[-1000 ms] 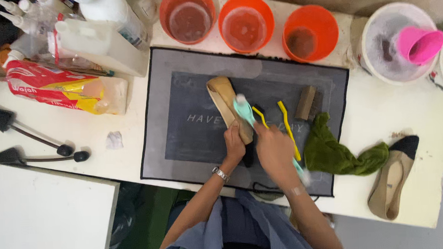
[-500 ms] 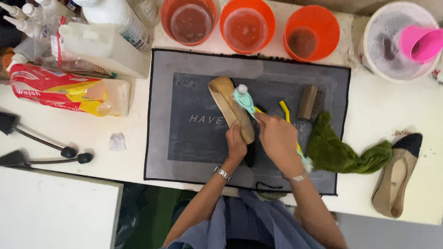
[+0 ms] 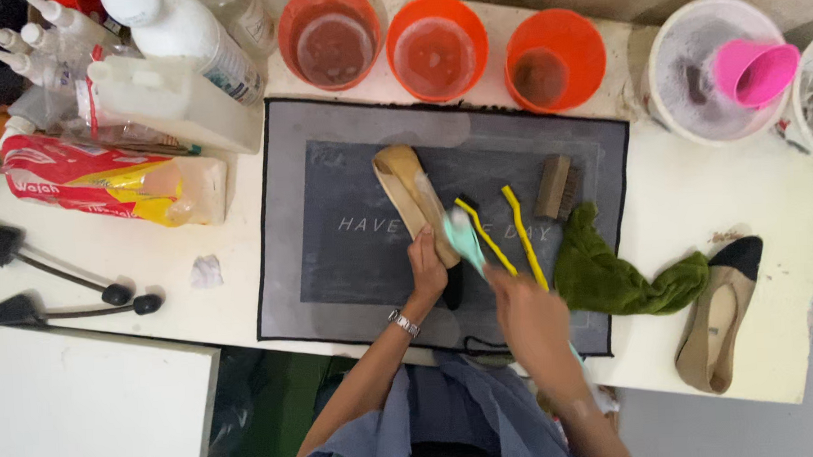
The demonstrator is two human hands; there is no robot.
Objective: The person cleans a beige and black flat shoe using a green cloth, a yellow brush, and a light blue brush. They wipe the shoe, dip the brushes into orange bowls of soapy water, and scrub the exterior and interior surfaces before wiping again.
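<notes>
White desk [image 3: 676, 201] under a grey mat [image 3: 351, 185], our left hand [image 3: 426, 268] clenched on a tan flat shoe [image 3: 410, 192] lying mid-mat, our right hand [image 3: 531, 323] grasping a teal brush [image 3: 465, 238] against it, yellow brushes [image 3: 515, 238] beside, green cloth [image 3: 620, 280] nearby.

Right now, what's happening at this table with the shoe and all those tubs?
A person holds a tan flat shoe with a black toe steady on a grey mat with the left hand. The right hand works a mint-green brush against it. Its matching shoe lies apart on the white table, beside a crumpled green cloth. Three orange tubs stand behind the mat.
</notes>
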